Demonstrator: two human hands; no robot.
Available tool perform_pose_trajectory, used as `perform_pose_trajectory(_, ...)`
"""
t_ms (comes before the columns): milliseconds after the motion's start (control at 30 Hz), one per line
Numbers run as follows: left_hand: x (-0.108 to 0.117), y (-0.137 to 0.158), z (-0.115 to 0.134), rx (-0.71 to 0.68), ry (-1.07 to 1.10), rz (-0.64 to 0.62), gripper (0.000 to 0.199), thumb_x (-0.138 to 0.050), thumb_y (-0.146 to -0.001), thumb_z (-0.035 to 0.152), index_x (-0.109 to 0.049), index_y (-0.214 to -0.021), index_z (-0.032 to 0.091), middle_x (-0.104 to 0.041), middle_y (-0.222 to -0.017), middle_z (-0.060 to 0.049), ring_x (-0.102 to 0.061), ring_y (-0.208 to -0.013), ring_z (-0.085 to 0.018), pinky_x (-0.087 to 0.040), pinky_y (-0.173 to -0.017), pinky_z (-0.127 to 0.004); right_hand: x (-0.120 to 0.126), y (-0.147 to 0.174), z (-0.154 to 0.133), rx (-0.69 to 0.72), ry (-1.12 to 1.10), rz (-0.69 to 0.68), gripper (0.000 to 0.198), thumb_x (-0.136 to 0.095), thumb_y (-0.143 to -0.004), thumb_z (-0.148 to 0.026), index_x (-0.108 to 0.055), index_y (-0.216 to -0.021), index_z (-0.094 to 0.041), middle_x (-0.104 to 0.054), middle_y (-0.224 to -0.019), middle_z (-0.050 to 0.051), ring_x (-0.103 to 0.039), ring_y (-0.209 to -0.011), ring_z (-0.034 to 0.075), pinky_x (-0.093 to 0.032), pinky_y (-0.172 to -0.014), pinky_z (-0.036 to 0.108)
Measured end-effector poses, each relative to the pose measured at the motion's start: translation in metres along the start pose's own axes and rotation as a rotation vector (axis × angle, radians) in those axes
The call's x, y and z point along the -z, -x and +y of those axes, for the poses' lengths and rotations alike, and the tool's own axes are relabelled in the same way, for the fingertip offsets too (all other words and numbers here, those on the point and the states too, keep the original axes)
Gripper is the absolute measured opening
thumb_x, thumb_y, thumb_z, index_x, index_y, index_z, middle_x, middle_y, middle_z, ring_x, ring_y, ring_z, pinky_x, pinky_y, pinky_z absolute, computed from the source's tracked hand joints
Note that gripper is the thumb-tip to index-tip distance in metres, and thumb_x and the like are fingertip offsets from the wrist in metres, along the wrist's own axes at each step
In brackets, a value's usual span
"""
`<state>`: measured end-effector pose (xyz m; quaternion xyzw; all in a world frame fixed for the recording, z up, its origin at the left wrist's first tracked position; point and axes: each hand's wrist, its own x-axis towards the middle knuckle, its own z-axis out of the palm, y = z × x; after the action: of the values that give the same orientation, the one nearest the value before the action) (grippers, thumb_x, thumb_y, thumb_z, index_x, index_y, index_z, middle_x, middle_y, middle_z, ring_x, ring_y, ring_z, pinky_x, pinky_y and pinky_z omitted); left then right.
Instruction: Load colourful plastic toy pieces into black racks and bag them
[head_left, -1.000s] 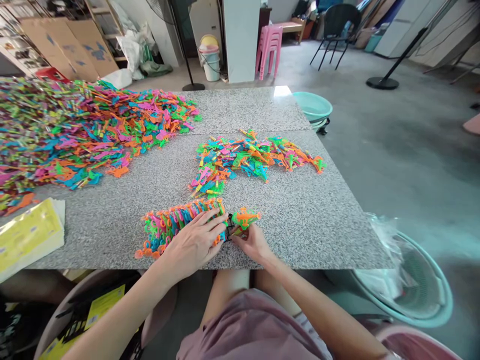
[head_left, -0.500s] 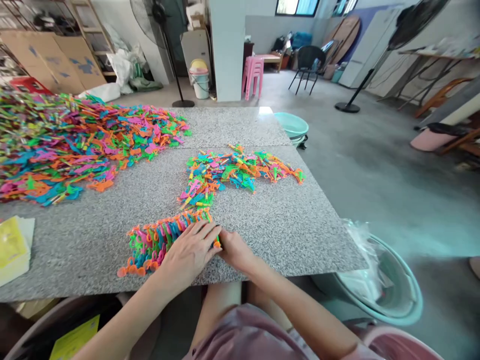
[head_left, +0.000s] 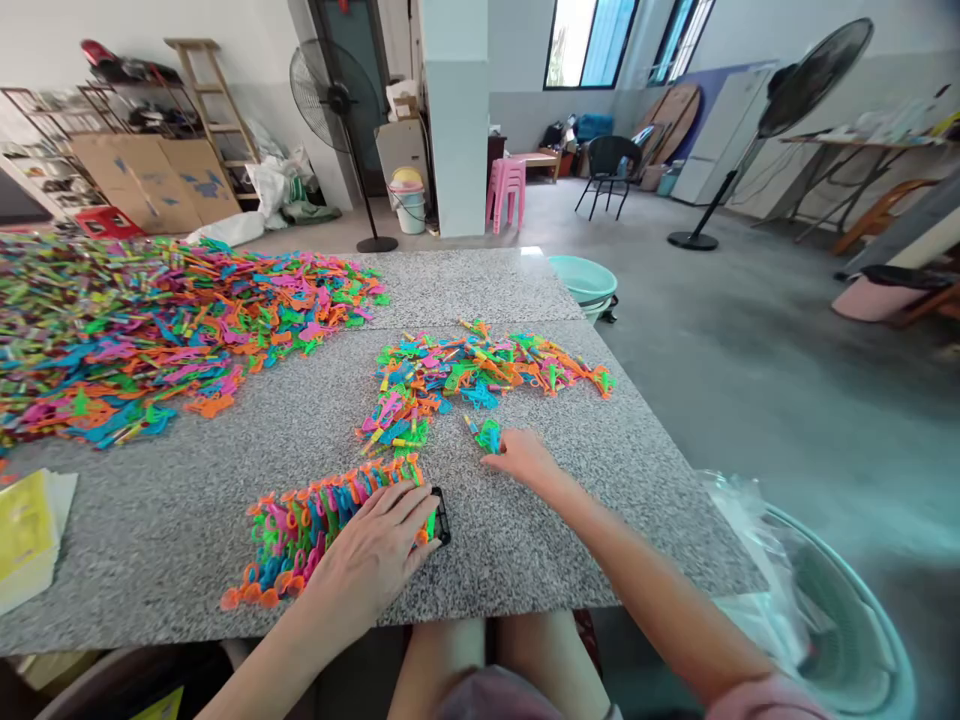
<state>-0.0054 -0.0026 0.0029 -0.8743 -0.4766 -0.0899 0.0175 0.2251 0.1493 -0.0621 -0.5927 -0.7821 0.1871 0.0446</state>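
My left hand (head_left: 379, 545) lies over the right part of a row of small plastic pieces (head_left: 330, 510) in orange, green, blue and pink, its fingers stretched out and open. At the row's right end the edge of a black frame (head_left: 443, 520) sticks out past my fingertips. My right hand (head_left: 527, 458) is closed in a pinch on green and blue plastic pieces (head_left: 487, 434), whose exact kind I cannot make out. Behind both hands is a loose heap of similar pieces (head_left: 480, 365), some with yellow, stick-like parts.
A much larger pile of pieces (head_left: 187, 330) covers the left of the speckled stone table (head_left: 570, 530). Yellow-and-white cards (head_left: 34, 535) are stacked at the left edge. Beyond the right edge stand a basin with clear bags (head_left: 847, 600) and another turquoise basin (head_left: 585, 278).
My right hand has left the row's right end and moved right and away from me, and now pinches loose pieces. The black frame's end is uncovered. The view has tilted up.
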Motion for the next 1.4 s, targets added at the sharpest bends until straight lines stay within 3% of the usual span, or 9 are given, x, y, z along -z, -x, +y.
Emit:
perform_pose_trajectory(167, -0.003, -0.002, -0.001, 0.015, -0.001, -0.022, 0.033, -0.046, -0.100, 0.038, -0.059, -0.123, 0.018, -0.065, -0.126, -0.010, -0.056, -0.119, -0.027, -0.048, -0.100, -0.044, 0.013, -0.021, -0.020, 0.391, 0.239, 0.084, 0.022, -0.051, -0.093, -0.011, -0.064, -0.108, -0.019, -0.065, -0.117, 0.014, -0.065, -0.097, 0.021, -0.048, -0.073, 0.028)
perform_pose_trajectory(333, 0.004, -0.002, 0.005, 0.045, 0.020, -0.034, 0.034, -0.044, -0.101, 0.037, -0.056, -0.127, 0.018, -0.063, -0.126, -0.010, -0.055, -0.120, -0.025, -0.048, -0.100, -0.042, 0.025, -0.054, -0.026, 0.767, 0.301, -0.105, 0.020, -0.053, -0.089, -0.002, -0.065, -0.087, -0.018, -0.066, -0.109, 0.009, -0.061, -0.099, 0.019, -0.047, -0.076, 0.027)
perform_pose_trajectory(467, 0.010, -0.003, 0.007, 0.046, 0.039, -0.043, 0.030, -0.046, -0.100, 0.036, -0.058, -0.122, 0.018, -0.063, -0.124, -0.010, -0.055, -0.119, -0.026, -0.048, -0.101, -0.043, 0.029, -0.039, 0.006, 0.709, 0.113, -0.089, 0.020, -0.055, -0.085, 0.000, -0.062, -0.082, -0.019, -0.067, -0.092, 0.005, -0.062, -0.093, 0.017, -0.046, -0.083, 0.028)
perform_pose_trajectory(567, 0.011, -0.003, 0.006, 0.032, 0.037, -0.051, 0.028, -0.049, -0.099, 0.036, -0.059, -0.119, 0.019, -0.064, -0.124, -0.009, -0.055, -0.119, -0.026, -0.047, -0.102, -0.044, 0.011, -0.004, 0.017, 0.472, -0.292, -0.009, 0.016, -0.058, -0.084, -0.010, -0.058, -0.097, -0.019, -0.068, -0.088, 0.002, -0.064, -0.080, 0.016, -0.048, -0.076, 0.027)
perform_pose_trajectory(667, 0.012, -0.003, 0.004, 0.011, 0.025, -0.062, 0.028, -0.048, -0.099, 0.038, -0.059, -0.118, 0.021, -0.064, -0.124, -0.008, -0.054, -0.121, -0.026, -0.047, -0.102, -0.044, -0.026, 0.028, -0.004, 0.235, -0.779, -0.078, 0.029, -0.062, -0.081, -0.019, -0.052, -0.109, -0.020, -0.071, -0.090, 0.001, -0.067, -0.071, 0.015, -0.051, -0.066, 0.027)
perform_pose_trajectory(767, 0.013, -0.004, 0.003, 0.000, 0.009, -0.065, 0.028, -0.045, -0.100, 0.039, -0.060, -0.116, 0.021, -0.065, -0.123, -0.008, -0.056, -0.119, -0.026, -0.047, -0.101, -0.043, -0.058, 0.038, -0.040, 0.188, -0.987, -0.066, 0.037, -0.069, -0.076, -0.019, -0.050, -0.108, -0.020, -0.073, -0.090, 0.001, -0.070, -0.078, 0.017, -0.053, -0.070, 0.027)
perform_pose_trajectory(967, 0.016, -0.005, 0.006, 0.008, -0.013, -0.058, 0.030, -0.045, -0.100, 0.040, -0.059, -0.118, 0.020, -0.064, -0.121, -0.009, -0.057, -0.117, -0.026, -0.049, -0.100, -0.043, -0.057, 0.029, -0.074, 0.327, -0.589, -0.040, 0.020, -0.063, -0.083, -0.017, -0.058, -0.103, -0.019, -0.074, -0.092, 0.006, -0.070, -0.088, 0.020, -0.049, -0.078, 0.027)
perform_pose_trajectory(1133, 0.014, -0.002, 0.005, -0.034, -0.095, -0.041, 0.028, -0.046, -0.100, 0.036, -0.061, -0.117, 0.019, -0.058, -0.134, -0.011, -0.053, -0.124, -0.027, -0.048, -0.101, -0.044, -0.036, 0.023, -0.085, 0.452, -0.233, -0.110, 0.033, -0.056, -0.088, -0.020, -0.056, -0.121, -0.016, -0.073, -0.093, 0.010, -0.069, -0.085, 0.023, -0.047, -0.070, 0.027)
perform_pose_trajectory(1400, 0.009, -0.004, 0.001, -0.113, -0.127, -0.003, 0.031, -0.042, -0.101, 0.026, -0.061, -0.125, 0.022, -0.061, -0.136, -0.006, -0.059, -0.119, -0.023, -0.049, -0.098, -0.040, -0.047, 0.015, -0.081, 0.517, -0.292, -0.082, 0.038, -0.061, -0.084, -0.019, -0.056, -0.122, -0.020, -0.070, -0.097, 0.006, -0.067, -0.088, 0.022, -0.050, -0.075, 0.028)
